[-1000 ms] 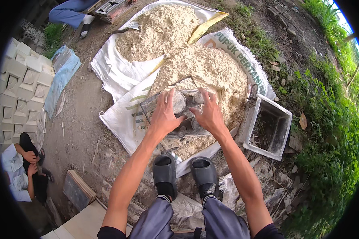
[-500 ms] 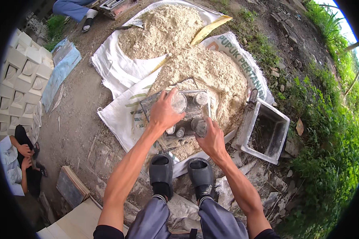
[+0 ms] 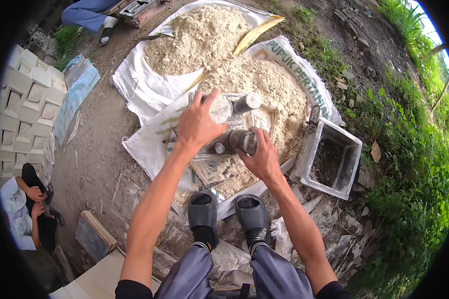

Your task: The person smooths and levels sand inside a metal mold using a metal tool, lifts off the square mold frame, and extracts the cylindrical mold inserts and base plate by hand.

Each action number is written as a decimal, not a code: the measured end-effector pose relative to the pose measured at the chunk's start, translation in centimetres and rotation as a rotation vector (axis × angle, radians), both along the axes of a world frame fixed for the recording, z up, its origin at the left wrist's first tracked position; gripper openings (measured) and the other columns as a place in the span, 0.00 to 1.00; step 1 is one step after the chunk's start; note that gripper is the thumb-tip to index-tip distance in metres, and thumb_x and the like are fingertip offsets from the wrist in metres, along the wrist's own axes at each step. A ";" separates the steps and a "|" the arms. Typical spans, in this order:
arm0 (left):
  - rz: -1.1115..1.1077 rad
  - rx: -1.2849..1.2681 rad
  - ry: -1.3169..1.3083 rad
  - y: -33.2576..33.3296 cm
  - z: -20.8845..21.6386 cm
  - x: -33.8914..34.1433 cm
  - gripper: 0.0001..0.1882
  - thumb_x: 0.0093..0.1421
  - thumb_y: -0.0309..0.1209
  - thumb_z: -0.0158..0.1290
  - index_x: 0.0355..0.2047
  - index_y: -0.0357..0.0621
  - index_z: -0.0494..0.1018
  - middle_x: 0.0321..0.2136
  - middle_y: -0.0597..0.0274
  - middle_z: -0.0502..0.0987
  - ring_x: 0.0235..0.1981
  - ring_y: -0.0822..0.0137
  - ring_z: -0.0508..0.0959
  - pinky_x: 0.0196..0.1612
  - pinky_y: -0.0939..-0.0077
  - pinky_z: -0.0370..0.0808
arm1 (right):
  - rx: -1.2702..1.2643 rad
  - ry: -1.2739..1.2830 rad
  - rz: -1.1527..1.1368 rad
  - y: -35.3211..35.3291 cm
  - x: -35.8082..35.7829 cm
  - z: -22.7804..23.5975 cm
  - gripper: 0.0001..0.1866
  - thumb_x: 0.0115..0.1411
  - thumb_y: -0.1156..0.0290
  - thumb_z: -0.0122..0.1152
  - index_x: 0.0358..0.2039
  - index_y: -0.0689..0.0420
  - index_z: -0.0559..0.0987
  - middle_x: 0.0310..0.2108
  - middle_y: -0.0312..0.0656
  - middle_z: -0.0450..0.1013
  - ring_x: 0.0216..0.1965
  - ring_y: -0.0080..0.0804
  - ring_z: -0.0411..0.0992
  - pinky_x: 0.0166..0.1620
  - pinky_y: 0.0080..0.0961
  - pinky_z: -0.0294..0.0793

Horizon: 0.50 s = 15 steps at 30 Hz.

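Note:
A dark grey plate (image 3: 204, 155) carries several upright round posts and is dusted with pale powder. My left hand (image 3: 195, 127) is closed around a wide post (image 3: 221, 109) with a whitish top. My right hand (image 3: 262, 155) grips a dark post (image 3: 243, 141) at the plate's near right. Another post (image 3: 248, 102) stands at the far right, and a short peg (image 3: 219, 147) sits between my hands. The plate is above a heap of pale sandy powder (image 3: 269, 82); a squared, pressed patch of powder shows beside it. My hands hide part of the plate.
White sacks (image 3: 134, 82) lie under the powder heaps. An open grey rectangular box mould (image 3: 329, 188) rests at the right. Pale moulded blocks (image 3: 27, 99) are stacked at the left. One seated person (image 3: 22, 204) is at lower left; another person's leg (image 3: 87, 15) shows at upper left.
The plate has come up off the powder and shifted slightly away from my feet, tilting so the posts' sides show more. Both hands have kept their grip on the posts.

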<state>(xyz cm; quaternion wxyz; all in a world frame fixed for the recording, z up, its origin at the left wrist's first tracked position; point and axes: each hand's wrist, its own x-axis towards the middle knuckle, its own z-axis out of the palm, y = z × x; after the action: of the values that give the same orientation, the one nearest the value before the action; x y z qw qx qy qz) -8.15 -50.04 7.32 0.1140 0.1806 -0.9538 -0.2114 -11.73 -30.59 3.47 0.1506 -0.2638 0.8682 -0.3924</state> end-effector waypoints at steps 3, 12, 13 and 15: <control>0.004 0.005 -0.142 -1.0 -0.6 -3.2 0.45 0.35 0.42 0.66 0.57 0.51 0.64 0.51 0.49 0.68 0.47 0.50 0.74 0.46 0.61 0.74 | 0.040 -0.011 0.067 0.5 -2.8 0.3 0.38 0.44 0.63 0.70 0.53 0.67 0.65 0.47 0.58 0.68 0.48 0.52 0.69 0.50 0.37 0.69; -0.072 0.067 0.076 -1.0 -5.2 -1.2 0.42 0.48 0.44 0.60 0.62 0.52 0.55 0.58 0.42 0.56 0.56 0.41 0.63 0.55 0.54 0.65 | 0.172 0.107 0.179 -1.8 -2.7 -0.7 0.34 0.46 0.64 0.66 0.50 0.64 0.63 0.44 0.54 0.65 0.33 0.58 0.73 0.36 0.45 0.75; -0.108 -0.070 0.161 0.3 -5.2 0.1 0.38 0.53 0.40 0.56 0.62 0.51 0.53 0.57 0.43 0.53 0.54 0.39 0.62 0.54 0.51 0.62 | 0.220 0.098 0.181 -1.8 -2.6 -0.4 0.34 0.47 0.64 0.65 0.51 0.63 0.62 0.45 0.55 0.63 0.34 0.58 0.72 0.36 0.45 0.75; -0.152 -0.116 0.118 2.3 -5.4 2.2 0.36 0.53 0.39 0.57 0.60 0.48 0.55 0.56 0.43 0.54 0.53 0.40 0.62 0.54 0.52 0.62 | 0.248 0.129 0.156 -1.8 -2.0 -0.6 0.33 0.47 0.64 0.65 0.51 0.63 0.62 0.44 0.56 0.63 0.36 0.57 0.72 0.36 0.44 0.75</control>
<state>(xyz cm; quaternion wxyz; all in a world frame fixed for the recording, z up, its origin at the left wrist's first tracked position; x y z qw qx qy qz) -5.92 -47.70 1.88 0.1638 0.0880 -0.9670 -0.1742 -13.71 -32.37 2.86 0.1561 -0.3345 0.8946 -0.2517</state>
